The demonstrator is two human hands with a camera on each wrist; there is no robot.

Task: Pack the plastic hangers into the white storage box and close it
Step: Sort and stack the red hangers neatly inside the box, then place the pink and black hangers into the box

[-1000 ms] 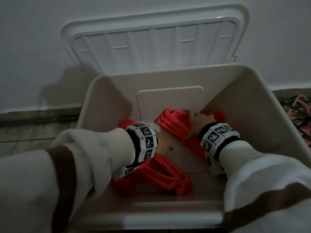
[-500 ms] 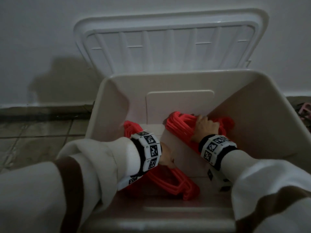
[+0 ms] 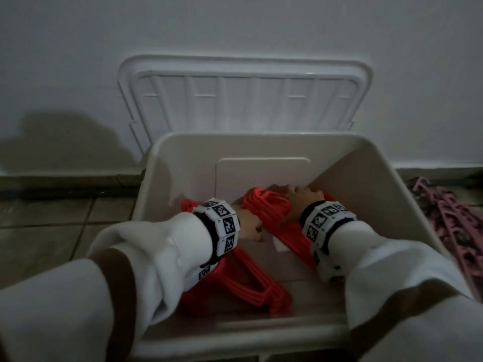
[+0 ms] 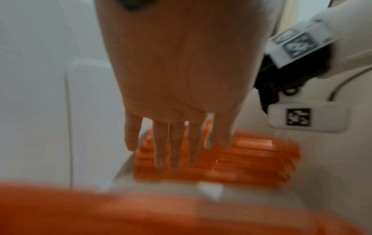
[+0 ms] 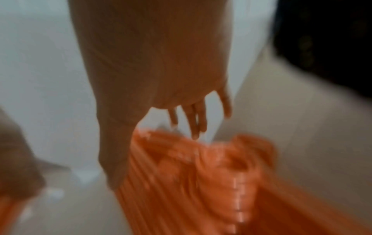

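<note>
- Dim room, plain white wall, tiled floor; white storage box stands open against the wall, its lid leaning upright behind it.
- Red hangers lie in a stack on the box bottom, one end propped toward the far right corner, near end low at the front.
- Left hand is inside the box; the wrist view shows its fingers straight and spread, tips down on the red stack, nothing gripped.
- Right hand lies over the raised end of the stack; the wrist view is blurred, fingers look extended and loose, thumb side against the bundle, no clear clamp.
- Pink hangers are heaped on the floor just right of the box, not yet packed.
- Judgement: settling the red stack, task roughly partway; pink heap and lid closing left.
- Risk: the stack sits tilted on the side wall, so it may slide or fan out once the hands lift.
- Risk: hooks tangle in the pink heap, dragging extras or dropping some outside the box.
- Risk: anything riding above the rim would stop the lid seating; the lid could also tip forward onto the arms if the box is bumped.
</note>
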